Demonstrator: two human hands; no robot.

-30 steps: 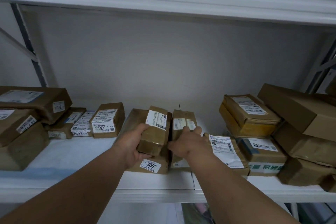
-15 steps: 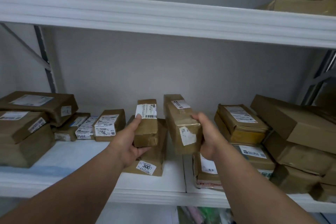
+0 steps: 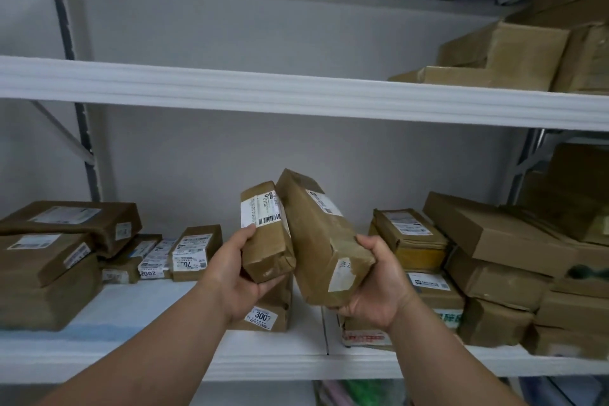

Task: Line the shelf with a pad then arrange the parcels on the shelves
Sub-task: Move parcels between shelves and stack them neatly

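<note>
My left hand (image 3: 235, 277) grips a small brown parcel (image 3: 265, 237) with a white barcode label, held upright above the middle shelf (image 3: 158, 310). A longer brown parcel (image 3: 321, 237) is tilted in my right hand (image 3: 375, 287), and its top leans against the small one. Both are lifted off the shelf. Below them a flat parcel marked 3007 (image 3: 268, 315) lies on the white pad (image 3: 131, 300) that covers the shelf. The upper shelf (image 3: 230, 89) is bare on its left and middle.
Stacked brown parcels fill the middle shelf's left end (image 3: 49, 260) and right end (image 3: 494, 260). Small labelled parcels (image 3: 194, 252) stand at the back left. Large boxes (image 3: 514, 53) sit on the upper shelf's right. A grey upright post (image 3: 77, 128) stands at the left.
Both hands have raised their parcels higher off the shelf and brought them together. The view has tilted up, showing the upper shelf and its boxes.
</note>
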